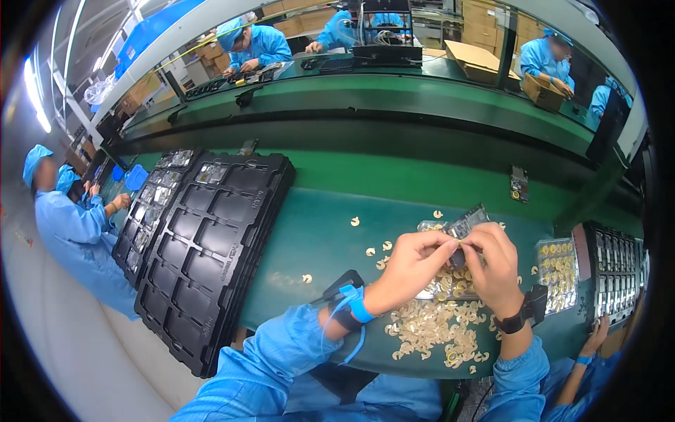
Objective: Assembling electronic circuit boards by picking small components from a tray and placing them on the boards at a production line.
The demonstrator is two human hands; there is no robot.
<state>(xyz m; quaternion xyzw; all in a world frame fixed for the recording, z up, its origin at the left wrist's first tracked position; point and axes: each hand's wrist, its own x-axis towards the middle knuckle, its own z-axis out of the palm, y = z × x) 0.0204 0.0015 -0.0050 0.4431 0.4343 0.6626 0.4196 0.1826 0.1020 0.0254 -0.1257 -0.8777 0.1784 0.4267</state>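
Note:
Straight ahead of me, my left hand (pixel 416 269) and my right hand (pixel 495 270) meet with fingertips pinched together. A small circuit board (pixel 470 221) with a dark, metallic surface sticks out past the fingers, and my left hand grips it. My right thumb and forefinger close at the board's lower part on a tiny yellowish bit, too small to make out. Under the hands lies a clear plastic tray (pixel 444 291) with round yellow pieces, partly hidden. A pile of small pale, notched round pieces (pixel 437 329) spreads over the green mat nearest me.
Stacked black trays (pixel 211 260) with square pockets stand at left, a few holding boards. To the right are another clear tray of yellow discs (pixel 557 271) and a black tray of boards (pixel 617 271). A lone board (pixel 519 184) lies farther back. Co-workers sit left, right and across.

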